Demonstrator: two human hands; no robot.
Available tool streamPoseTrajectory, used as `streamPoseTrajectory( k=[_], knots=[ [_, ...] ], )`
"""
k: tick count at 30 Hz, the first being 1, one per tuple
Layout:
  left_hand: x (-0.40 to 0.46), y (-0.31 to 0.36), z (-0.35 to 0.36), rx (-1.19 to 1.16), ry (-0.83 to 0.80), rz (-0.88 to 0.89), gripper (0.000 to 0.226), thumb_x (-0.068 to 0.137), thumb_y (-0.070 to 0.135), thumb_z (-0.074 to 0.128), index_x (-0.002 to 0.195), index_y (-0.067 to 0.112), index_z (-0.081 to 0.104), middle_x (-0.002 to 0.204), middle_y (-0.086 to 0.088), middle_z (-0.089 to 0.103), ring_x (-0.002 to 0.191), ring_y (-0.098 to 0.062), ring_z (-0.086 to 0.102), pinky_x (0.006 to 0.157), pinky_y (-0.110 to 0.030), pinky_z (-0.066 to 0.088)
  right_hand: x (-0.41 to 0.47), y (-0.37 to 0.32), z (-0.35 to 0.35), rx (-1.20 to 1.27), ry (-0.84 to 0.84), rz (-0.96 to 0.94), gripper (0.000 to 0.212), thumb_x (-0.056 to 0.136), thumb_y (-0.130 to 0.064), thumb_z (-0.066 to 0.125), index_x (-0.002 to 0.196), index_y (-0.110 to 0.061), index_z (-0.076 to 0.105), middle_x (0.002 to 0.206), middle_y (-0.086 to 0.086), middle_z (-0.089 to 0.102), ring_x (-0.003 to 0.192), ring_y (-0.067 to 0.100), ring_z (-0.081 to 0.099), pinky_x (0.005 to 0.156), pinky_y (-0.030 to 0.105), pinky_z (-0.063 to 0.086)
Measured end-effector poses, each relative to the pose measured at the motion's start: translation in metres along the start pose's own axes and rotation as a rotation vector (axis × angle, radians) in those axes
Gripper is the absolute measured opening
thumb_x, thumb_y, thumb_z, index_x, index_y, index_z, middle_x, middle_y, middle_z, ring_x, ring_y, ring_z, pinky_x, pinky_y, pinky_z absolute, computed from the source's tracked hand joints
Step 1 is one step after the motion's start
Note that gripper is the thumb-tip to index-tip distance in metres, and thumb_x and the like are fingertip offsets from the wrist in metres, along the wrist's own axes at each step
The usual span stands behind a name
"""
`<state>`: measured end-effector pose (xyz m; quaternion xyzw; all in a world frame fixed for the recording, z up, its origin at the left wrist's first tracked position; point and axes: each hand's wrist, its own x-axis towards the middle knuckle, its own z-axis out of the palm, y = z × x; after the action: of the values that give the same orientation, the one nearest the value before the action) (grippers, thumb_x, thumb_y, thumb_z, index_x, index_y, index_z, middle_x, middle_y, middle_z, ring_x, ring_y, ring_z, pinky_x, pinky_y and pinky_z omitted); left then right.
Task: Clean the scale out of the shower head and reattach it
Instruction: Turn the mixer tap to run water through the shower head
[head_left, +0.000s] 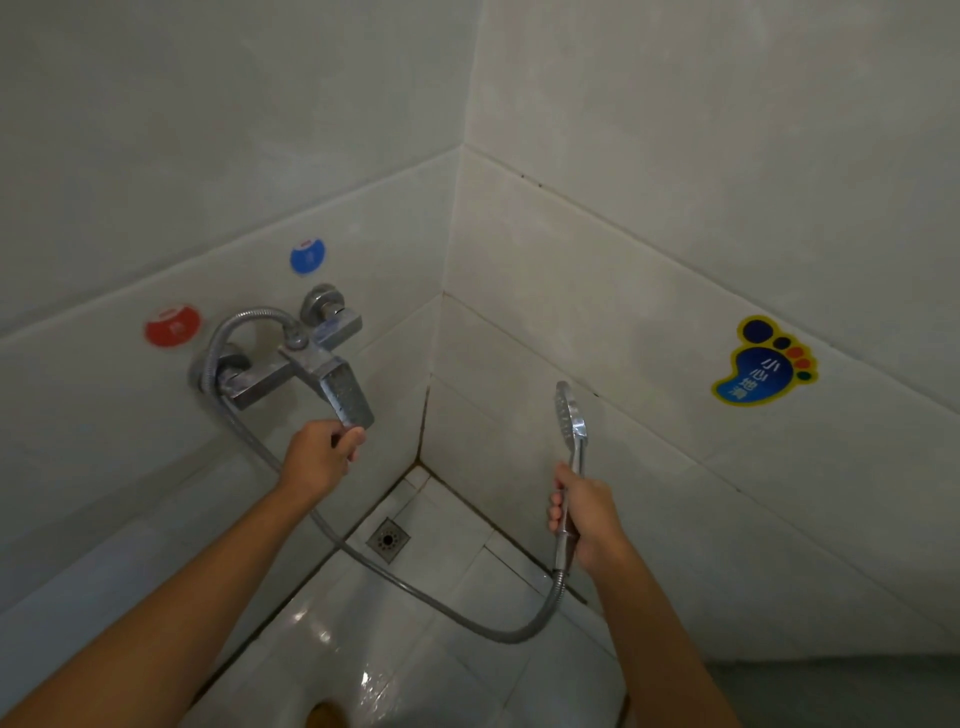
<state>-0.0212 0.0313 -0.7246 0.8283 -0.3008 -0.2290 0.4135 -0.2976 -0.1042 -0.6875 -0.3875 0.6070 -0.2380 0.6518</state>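
On the right wall, a foot sticker (763, 361) reads 小心地滑; right hand (584, 514) grips shower head (570, 415), left hand (319, 457) pinches tap lever (345, 397).

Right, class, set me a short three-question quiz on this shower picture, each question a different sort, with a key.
1. True or false: the right hand grips the shower head by its handle.
2. What does the left hand hold? A) the hose B) the tap lever C) the drain
3. Fill in: the hose runs from the mixer tap to the shower ____.

Key
1. True.
2. B: its fingers grip the end of the tap lever; the hose passes behind the wrist, and the drain lies on the floor below.
3. head.
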Motion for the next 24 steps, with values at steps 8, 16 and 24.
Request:
streamPoseTrajectory(
  k=[8, 16, 24],
  knots=[
    [0.002, -0.004, 0.0, -0.015, -0.009, -0.018, 0.036, 0.09, 0.019, 0.061, 0.057, 0.006, 0.062, 0.049, -0.003, 0.058, 0.046, -0.017, 0.054, 0.056, -0.026, 0.043, 0.004, 0.008, -0.004, -0.189, 0.17, -0.138, 0.027, 0.09, -0.018, 0.065, 0.071, -0.004, 0.053, 0.052, 0.01, 0.052, 0.033, 0.015, 0.048, 0.035, 0.022, 0.04],
    [0.003, -0.007, 0.002, -0.024, -0.002, -0.005, 0.037, 0.09, 0.019, 0.061, 0.055, 0.009, 0.061, 0.049, -0.005, 0.058, 0.044, -0.016, 0.053, 0.056, -0.026, 0.042, -0.002, 0.009, 0.001, -0.151, 0.169, -0.164, 0.029, 0.092, -0.016, 0.059, 0.066, -0.006, 0.053, 0.05, 0.009, 0.051, 0.037, 0.017, 0.047, 0.038, 0.025, 0.04],
    [0.004, -0.016, 0.001, 0.13, 0.029, 0.103, 0.034, 0.092, 0.023, 0.059, 0.06, 0.011, 0.06, 0.057, -0.006, 0.062, 0.052, -0.019, 0.056, 0.057, -0.029, 0.043, -0.005, 0.0, 0.006, -0.005, 0.096, -0.109, 0.024, 0.094, -0.016, 0.058, 0.072, -0.01, 0.052, 0.055, 0.006, 0.05, 0.037, 0.013, 0.044, 0.035, 0.021, 0.038]
  ],
)
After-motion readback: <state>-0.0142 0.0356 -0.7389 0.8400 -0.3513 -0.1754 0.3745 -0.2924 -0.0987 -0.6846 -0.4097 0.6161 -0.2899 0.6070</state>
